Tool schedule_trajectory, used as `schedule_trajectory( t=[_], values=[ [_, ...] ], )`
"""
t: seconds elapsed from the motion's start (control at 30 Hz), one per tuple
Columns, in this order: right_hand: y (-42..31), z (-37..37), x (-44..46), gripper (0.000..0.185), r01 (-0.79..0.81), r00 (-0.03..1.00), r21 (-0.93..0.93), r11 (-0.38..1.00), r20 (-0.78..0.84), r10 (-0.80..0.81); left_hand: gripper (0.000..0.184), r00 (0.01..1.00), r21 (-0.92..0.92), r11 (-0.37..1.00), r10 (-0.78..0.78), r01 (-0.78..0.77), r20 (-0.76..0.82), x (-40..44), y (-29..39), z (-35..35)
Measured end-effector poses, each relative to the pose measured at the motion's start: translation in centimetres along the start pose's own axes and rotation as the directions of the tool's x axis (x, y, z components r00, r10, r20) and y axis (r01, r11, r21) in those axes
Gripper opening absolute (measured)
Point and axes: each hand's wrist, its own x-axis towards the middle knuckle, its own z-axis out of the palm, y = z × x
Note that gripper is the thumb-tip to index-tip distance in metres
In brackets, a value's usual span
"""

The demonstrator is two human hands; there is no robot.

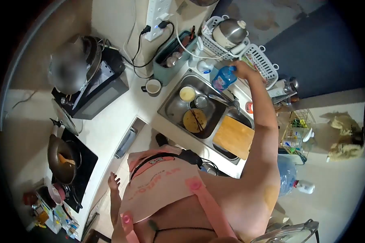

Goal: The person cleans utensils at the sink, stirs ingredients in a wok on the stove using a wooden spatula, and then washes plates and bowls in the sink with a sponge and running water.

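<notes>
My right hand (245, 70) reaches past the back of the sink and is closed around the top of a blue detergent bottle (223, 79), which is tilted over the sink's rear rim. My left hand (114, 181) hangs low beside the apron, fingers apart and nothing in them. In the steel sink (172, 108) sit a pale yellow bowl (187, 94), a small metal cup (201, 101) and a larger yellowish bowl (189, 121) with dark chopsticks (198, 120) across it. A wooden cutting board (234, 137) lies over the sink's right part, near the faucet (231, 102).
White baskets (260, 60) and a green utensil holder (166, 73) stand behind the sink, with a mug (153, 87) to its left. Farther left are a wok (63, 158) on the cooktop (89, 162) and a dark oven (103, 97). A power strip (156, 20) has trailing cords.
</notes>
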Motion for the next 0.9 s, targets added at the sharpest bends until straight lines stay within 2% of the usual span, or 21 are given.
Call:
schedule_trajectory(
  t=[0.03, 0.1, 0.17, 0.2, 0.23, 0.33, 0.37, 0.4, 0.43, 0.47, 0.5, 0.53, 0.57, 0.6, 0.63, 0.67, 0.7, 0.73, 0.83, 0.9],
  values=[
    [1.9, 1.1, 0.4, 0.026, -0.009, 1.0, -0.022, 1.0, 0.009, 0.009, 0.075, 0.999, -0.01, 1.0, -0.008, 0.008, -0.048, -1.1, -0.1, -0.2],
    [3.7, 2.0, 1.5, 0.027, -0.059, 0.997, -0.065, 0.996, 0.044, 0.062, 0.077, 0.997, -0.001, 1.0, 0.006, -0.006, -0.079, -1.8, -0.2, -0.6],
    [5.1, 3.1, 1.9, 0.028, -0.018, 1.0, -0.139, 0.99, -0.005, 0.018, 0.076, 0.993, -0.008, 1.0, -0.014, 0.013, -0.113, -3.2, 0.2, -1.0],
    [5.2, 3.5, 2.5, 0.029, 0.002, 1.0, -0.178, 0.984, -0.03, -0.008, 0.075, 0.993, 0.005, 1.0, -0.012, 0.013, -0.12, -3.2, 0.0, -1.2],
    [3.0, 2.5, 2.3, 0.03, -0.07, 0.997, -0.15, 0.986, -0.052, 0.063, 0.075, 0.991, -0.002, 1.0, -0.013, 0.013, -0.13, -3.0, -0.2, -1.3],
    [3.6, 2.5, 3.0, 0.03, -0.032, 0.999, -0.261, 0.965, -0.025, 0.026, 0.068, 0.99, -0.034, 0.999, -0.014, 0.009, -0.142, -2.4, -0.9, -1.6],
    [6.9, 3.5, 2.9, 0.029, -0.019, 0.999, -0.287, 0.958, -0.031, 0.01, 0.062, 0.989, -0.045, 0.999, -0.023, 0.016, -0.143, -0.9, -1.8, -1.9],
    [8.7, 5.7, 4.2, 0.028, 0.021, 0.999, -0.306, 0.952, -0.032, -0.033, 0.055, 0.993, -0.109, 0.993, 0.035, -0.046, -0.109, 0.6, -3.4, -2.2],
    [3.7, 3.3, 2.7, 0.028, 0.046, 0.997, -0.268, 0.962, -0.049, -0.061, 0.052, 0.991, -0.139, 0.988, 0.056, -0.073, -0.118, -0.3, -3.1, -1.6],
    [5.5, 5.3, 3.1, 0.03, 0.062, 0.997, -0.325, 0.944, -0.014, -0.071, 0.053, 0.992, -0.181, 0.982, 0.033, -0.055, -0.121, -0.7, -3.6, -1.8],
    [5.1, 5.3, 2.3, 0.031, 0.22, 0.959, -0.314, 0.924, -0.104, -0.264, 0.056, 0.99, -0.269, 0.961, 0.034, -0.069, -0.134, -1.5, -3.7, -1.4],
    [5.7, 6.0, 1.9, 0.033, 0.205, 0.962, -0.328, 0.922, -0.105, -0.252, 0.059, 0.989, -0.274, 0.956, 0.074, -0.107, -0.13, -1.8, -4.0, -1.3],
    [10.7, 7.8, 2.8, 0.037, 0.329, 0.919, -0.358, 0.874, -0.091, -0.383, 0.061, 0.98, -0.212, 0.964, 0.133, -0.162, -0.146, -1.6, -4.0, -1.4],
    [12.6, 8.4, 2.8, 0.039, 0.227, 0.967, -0.445, 0.866, -0.005, -0.256, 0.062, 0.962, -0.163, 0.969, 0.145, -0.185, -0.23, -3.1, -2.6, -1.0],
    [13.0, 8.3, 2.9, 0.039, 0.31, 0.918, -0.487, 0.817, -0.069, -0.39, 0.062, 0.96, -0.04, 0.984, 0.159, -0.172, -0.23, -4.6, -1.2, -1.6],
    [14.4, 8.8, 3.0, 0.04, 0.364, 0.882, -0.467, 0.806, -0.104, -0.459, 0.061, 0.946, -0.04, 0.986, 0.142, -0.161, -0.29, -5.9, 0.3, -1.7],
    [10.3, 7.6, 3.3, 0.039, 0.261, 0.959, -0.474, 0.841, 0.024, -0.284, 0.063, 0.938, -0.041, 0.99, 0.118, -0.139, -0.325, -4.7, -0.5, -2.5],
    [4.5, 5.2, 2.1, 0.04, 0.146, 0.986, -0.504, 0.851, 0.148, -0.081, 0.063, 0.927, -0.05, 0.983, 0.148, -0.176, -0.345, -2.5, -2.4, -3.4],
    [9.5, 7.6, 2.9, 0.04, 0.227, 0.973, -0.288, 0.93, 0.019, -0.232, 0.06, 0.905, -0.012, 0.993, 0.103, -0.118, -0.413, -2.8, -2.9, -5.7],
    [10.6, 8.2, 3.8, 0.041, 0.286, 0.957, -0.356, 0.89, 0.058, -0.284, 0.059, 0.878, 0.074, 0.995, 0.097, -0.07, -0.468, -1.6, -3.7, -7.3]
  ],
)
